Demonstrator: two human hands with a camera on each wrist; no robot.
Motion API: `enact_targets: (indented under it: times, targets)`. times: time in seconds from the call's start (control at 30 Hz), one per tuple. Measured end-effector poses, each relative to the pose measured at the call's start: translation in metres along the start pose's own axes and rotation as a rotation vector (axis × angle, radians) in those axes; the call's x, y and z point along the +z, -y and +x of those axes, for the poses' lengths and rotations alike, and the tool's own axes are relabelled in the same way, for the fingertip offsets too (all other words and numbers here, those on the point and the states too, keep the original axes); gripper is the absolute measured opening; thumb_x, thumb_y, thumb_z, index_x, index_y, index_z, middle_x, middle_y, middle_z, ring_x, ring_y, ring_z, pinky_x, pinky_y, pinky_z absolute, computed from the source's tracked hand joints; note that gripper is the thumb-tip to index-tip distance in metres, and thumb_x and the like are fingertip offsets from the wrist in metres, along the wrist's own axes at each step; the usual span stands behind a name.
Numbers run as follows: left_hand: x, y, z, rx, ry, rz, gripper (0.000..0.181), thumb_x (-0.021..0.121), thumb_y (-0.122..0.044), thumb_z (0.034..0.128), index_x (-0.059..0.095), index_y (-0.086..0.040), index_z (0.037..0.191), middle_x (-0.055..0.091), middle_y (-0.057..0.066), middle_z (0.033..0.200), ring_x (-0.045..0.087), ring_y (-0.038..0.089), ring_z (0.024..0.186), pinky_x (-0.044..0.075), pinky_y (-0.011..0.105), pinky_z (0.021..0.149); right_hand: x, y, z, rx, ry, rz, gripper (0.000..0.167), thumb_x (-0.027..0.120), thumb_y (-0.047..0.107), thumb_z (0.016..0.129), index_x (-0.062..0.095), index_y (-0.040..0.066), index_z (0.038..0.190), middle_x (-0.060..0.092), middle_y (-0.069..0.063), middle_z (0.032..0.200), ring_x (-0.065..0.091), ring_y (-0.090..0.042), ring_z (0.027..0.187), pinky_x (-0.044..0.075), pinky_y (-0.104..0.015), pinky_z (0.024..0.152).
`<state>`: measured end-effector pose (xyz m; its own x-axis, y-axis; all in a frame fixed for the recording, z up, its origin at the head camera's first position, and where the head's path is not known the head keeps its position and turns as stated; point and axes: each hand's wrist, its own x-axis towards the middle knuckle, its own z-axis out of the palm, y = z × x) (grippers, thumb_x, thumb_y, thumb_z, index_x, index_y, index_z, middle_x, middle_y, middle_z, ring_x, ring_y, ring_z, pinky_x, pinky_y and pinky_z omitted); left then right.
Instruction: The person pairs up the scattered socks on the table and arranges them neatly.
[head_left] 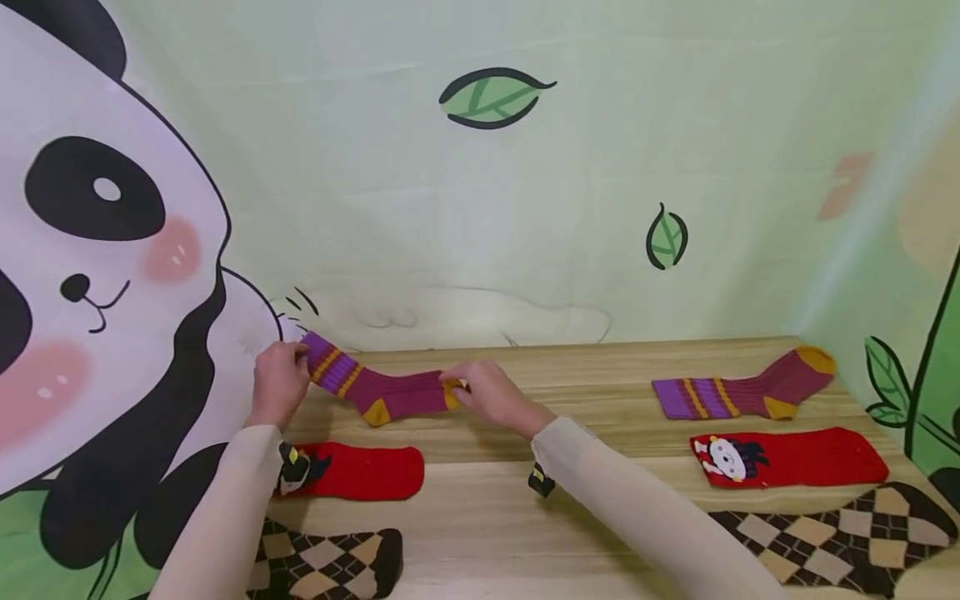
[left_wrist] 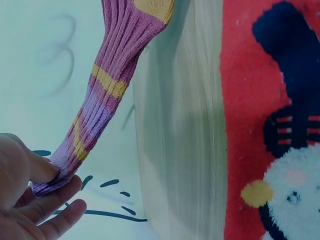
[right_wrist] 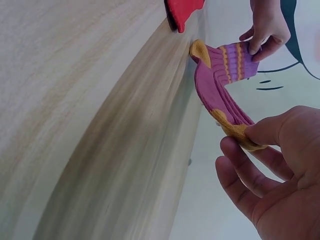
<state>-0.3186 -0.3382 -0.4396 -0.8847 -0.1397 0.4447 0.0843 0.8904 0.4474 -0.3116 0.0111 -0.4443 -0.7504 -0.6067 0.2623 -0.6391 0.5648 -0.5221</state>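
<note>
Pale sleeves (head_left: 630,492) foremost, then a striped sock (head_left: 401,394), cuff (head_left: 322,350) in pinching left hand (head_left: 280,382), toe (head_left: 451,398) in pinching right hand (head_left: 498,398)

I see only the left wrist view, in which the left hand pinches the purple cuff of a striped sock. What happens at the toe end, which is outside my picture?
Observer: The right hand pinches the yellow toe of the striped sock.
Operator: Thank you. Is there another sock of the same pattern?
Observer: Yes, a matching sock lies toward the right end of the table.
Operator: I also see part of a red sock. What lies beyond it, on the side away from the striped one?
Observer: A diamond-patterned sock lies there.
</note>
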Motion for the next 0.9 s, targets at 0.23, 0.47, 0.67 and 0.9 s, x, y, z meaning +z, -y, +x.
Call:
enact_targets:
  times: [0.23, 0.47, 0.67, 0.9]
  targets:
    - [-0.005, -0.001, -0.003, 0.013, -0.036, -0.007, 0.021, 0.059, 0.004, 0.0952, 0.071, 0.013, 0.110, 0.067, 0.032, 0.104, 0.064, 0.046, 0.097, 0.053, 0.059, 0.087, -0.002, 0.003, -0.001, -0.003, 0.006, -0.019, 0.027, 0.064, 0.002, 0.099, 0.072, 0.002, 0.125, 0.073, -0.010, 0.123, 0.054, -0.008, 0.069, 0.047, -0.021, 0.067]
    - [-0.012, -0.006, -0.006, 0.045, -0.077, -0.004, 0.020, 0.062, 0.006, 0.0927, 0.072, 0.013, 0.107, 0.068, 0.032, 0.100, 0.064, 0.045, 0.093, 0.053, 0.057, 0.082, -0.007, 0.006, -0.003, -0.015, -0.002, -0.005, 0.027, 0.065, 0.002, 0.099, 0.072, 0.002, 0.125, 0.073, -0.011, 0.121, 0.049, -0.006, 0.060, 0.043, -0.019, 0.056]
    - [-0.016, -0.011, -0.009, 0.036, -0.078, -0.015, 0.020, 0.062, 0.004, 0.0949, 0.071, 0.014, 0.110, 0.068, 0.033, 0.103, 0.064, 0.045, 0.094, 0.053, 0.057, 0.083, -0.012, 0.007, -0.005, -0.048, -0.024, -0.030, 0.028, 0.066, 0.002, 0.099, 0.072, 0.003, 0.126, 0.074, -0.010, 0.120, 0.056, -0.008, 0.069, 0.047, -0.020, 0.061]
    - [-0.017, -0.012, -0.009, 0.055, -0.093, -0.012, 0.020, 0.063, 0.003, 0.0954, 0.072, 0.013, 0.109, 0.068, 0.032, 0.102, 0.064, 0.045, 0.094, 0.053, 0.058, 0.086, -0.020, 0.010, -0.009, -0.053, -0.029, -0.037, 0.028, 0.066, 0.003, 0.099, 0.072, 0.003, 0.126, 0.074, -0.010, 0.118, 0.061, -0.010, 0.075, 0.049, -0.020, 0.062]
